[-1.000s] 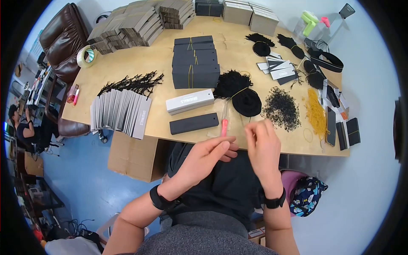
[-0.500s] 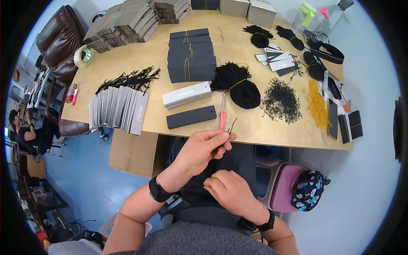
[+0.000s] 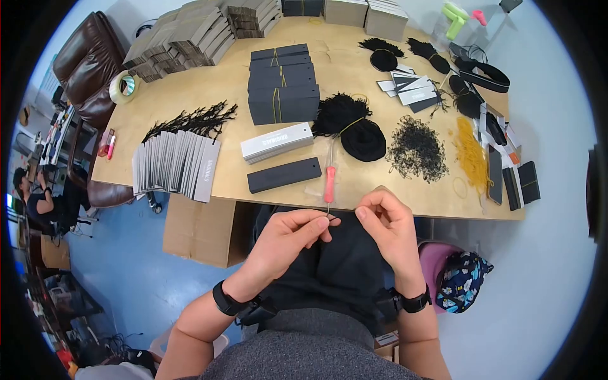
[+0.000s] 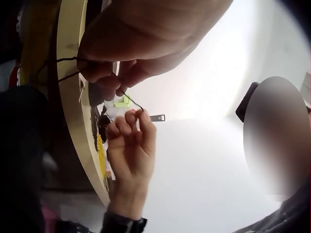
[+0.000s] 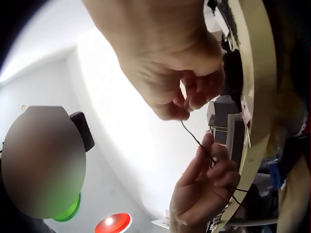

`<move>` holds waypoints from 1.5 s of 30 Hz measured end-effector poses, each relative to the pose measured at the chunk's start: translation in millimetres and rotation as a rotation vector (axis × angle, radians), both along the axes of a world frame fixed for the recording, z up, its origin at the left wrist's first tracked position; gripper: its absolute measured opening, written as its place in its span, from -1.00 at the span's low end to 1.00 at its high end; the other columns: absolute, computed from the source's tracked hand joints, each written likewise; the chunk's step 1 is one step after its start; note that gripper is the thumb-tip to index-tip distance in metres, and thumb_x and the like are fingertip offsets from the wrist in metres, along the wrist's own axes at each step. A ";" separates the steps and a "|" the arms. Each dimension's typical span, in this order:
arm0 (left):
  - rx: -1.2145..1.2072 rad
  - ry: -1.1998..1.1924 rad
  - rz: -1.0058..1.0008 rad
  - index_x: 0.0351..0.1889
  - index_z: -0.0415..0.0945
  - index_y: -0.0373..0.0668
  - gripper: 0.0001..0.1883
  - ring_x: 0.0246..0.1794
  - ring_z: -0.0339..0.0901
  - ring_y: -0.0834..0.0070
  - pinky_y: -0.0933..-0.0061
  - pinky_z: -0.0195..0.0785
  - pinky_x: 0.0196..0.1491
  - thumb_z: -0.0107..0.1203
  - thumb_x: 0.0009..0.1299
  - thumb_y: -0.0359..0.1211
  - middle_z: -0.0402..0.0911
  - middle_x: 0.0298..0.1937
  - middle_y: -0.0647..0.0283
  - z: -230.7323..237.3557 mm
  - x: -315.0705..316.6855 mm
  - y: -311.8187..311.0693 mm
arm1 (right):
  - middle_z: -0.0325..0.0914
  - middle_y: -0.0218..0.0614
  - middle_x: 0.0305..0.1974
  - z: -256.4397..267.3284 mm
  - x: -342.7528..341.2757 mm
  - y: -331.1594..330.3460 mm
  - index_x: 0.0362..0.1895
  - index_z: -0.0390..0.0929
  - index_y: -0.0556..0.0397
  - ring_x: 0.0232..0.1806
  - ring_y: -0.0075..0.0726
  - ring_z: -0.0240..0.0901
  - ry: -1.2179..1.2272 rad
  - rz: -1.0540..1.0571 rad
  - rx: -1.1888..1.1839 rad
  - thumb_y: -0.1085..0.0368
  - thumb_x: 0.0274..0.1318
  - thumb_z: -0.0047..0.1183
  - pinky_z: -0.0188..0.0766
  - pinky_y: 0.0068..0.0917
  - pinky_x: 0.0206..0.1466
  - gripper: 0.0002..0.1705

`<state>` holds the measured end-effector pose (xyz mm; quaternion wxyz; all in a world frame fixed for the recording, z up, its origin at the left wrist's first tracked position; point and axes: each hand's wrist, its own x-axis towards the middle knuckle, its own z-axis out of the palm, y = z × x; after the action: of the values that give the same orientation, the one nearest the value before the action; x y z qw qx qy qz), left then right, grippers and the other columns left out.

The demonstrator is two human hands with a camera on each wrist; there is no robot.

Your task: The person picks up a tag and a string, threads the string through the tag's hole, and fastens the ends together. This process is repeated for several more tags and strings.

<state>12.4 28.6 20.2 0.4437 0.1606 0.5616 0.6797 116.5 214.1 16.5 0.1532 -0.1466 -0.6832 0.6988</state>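
Observation:
A thin black cord [image 4: 131, 99] runs taut between my two hands, just in front of the table's near edge. My left hand [image 3: 288, 240] pinches it between thumb and fingers. In the left wrist view, a loop and a loose end hang out past that hand. To the right, my right hand [image 3: 389, 231] pinches the other end at its fingertips, as the right wrist view also shows with the cord [image 5: 194, 137] stretched between. Just beyond the left fingertips lies a tool with a pink handle [image 3: 329, 185] on the table.
Near the front lie a black box [image 3: 285, 175], a white box [image 3: 277, 143], and a fanned row of printed tags [image 3: 171, 166]. Bundled black cords [image 3: 362, 139], a pile of small black loops [image 3: 418, 150] and yellow rubber bands [image 3: 472, 152] sit to the right. Banded black boxes [image 3: 282, 104] stand behind.
My right hand dropped toward the lap, then came back up and right to pinch the cord's end. My left hand stayed near the table edge; the cord, earlier sticking up, is now drawn sideways.

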 end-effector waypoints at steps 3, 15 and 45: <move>-0.015 0.111 0.108 0.00 0.65 -0.33 -0.77 -0.24 0.51 0.66 0.64 0.35 -0.14 0.08 0.52 -0.40 0.70 -0.16 0.26 -0.9 -4.1 -4.1 | 0.47 -0.37 -0.35 22.2 8.9 -2.0 -0.24 0.60 0.15 -0.38 -0.57 0.42 0.103 0.110 0.331 0.45 0.13 0.25 0.36 -0.62 -0.28 -0.88; -0.003 0.427 -0.022 -0.08 0.64 -0.34 -0.80 -0.09 0.58 0.48 0.48 0.40 0.03 0.17 0.46 -0.39 0.70 -0.15 0.17 -2.5 3.0 -0.9 | 0.45 -0.29 -0.33 16.7 3.9 -24.6 -0.24 0.63 0.10 -0.45 -0.30 0.51 0.157 -0.008 0.687 0.48 0.04 0.29 0.46 -0.43 -0.39 -0.83; -0.003 0.155 0.092 -0.18 0.66 -0.33 -0.90 -0.35 0.49 0.69 0.66 0.33 -0.27 0.20 0.42 -0.50 0.63 -0.26 0.33 -13.8 6.3 5.5 | 0.48 -0.15 -0.39 -28.2 5.8 92.5 -0.37 0.56 0.08 -0.37 0.06 0.51 -0.254 -0.383 1.333 0.39 0.03 0.18 0.44 -0.15 -0.33 -0.93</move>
<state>18.7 34.1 6.4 0.3675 0.1858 0.6021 0.6840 122.3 306.7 -11.7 0.2499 -0.2196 -0.9405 0.0694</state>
